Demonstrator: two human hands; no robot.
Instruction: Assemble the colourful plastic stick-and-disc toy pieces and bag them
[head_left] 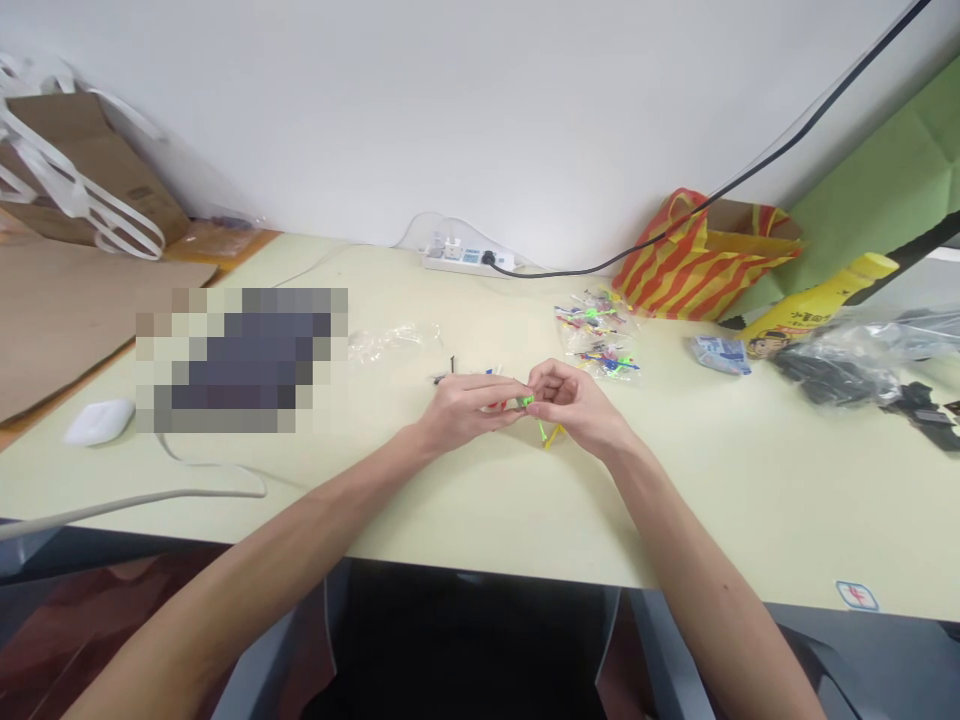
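My left hand point(469, 408) and my right hand point(574, 402) meet over the middle of the pale green table point(450, 500), fingers pinched together on a small toy of thin coloured plastic sticks point(527, 402). A green piece shows between the fingertips, and a green and a yellow stick point(552, 434) hang below my right hand. A few loose small parts point(448, 372) lie just behind my left hand. Two clear bags of similar coloured stick parts point(600, 335) lie behind my right hand.
An empty clear wrapper point(390, 342) lies at centre left. A white power strip point(469, 258) with a black cable sits by the wall. A striped red-yellow bag point(701, 262), a yellow bottle point(814, 305) and dark plastic-wrapped items point(862, 370) fill the right. A white case point(99, 420) lies left.
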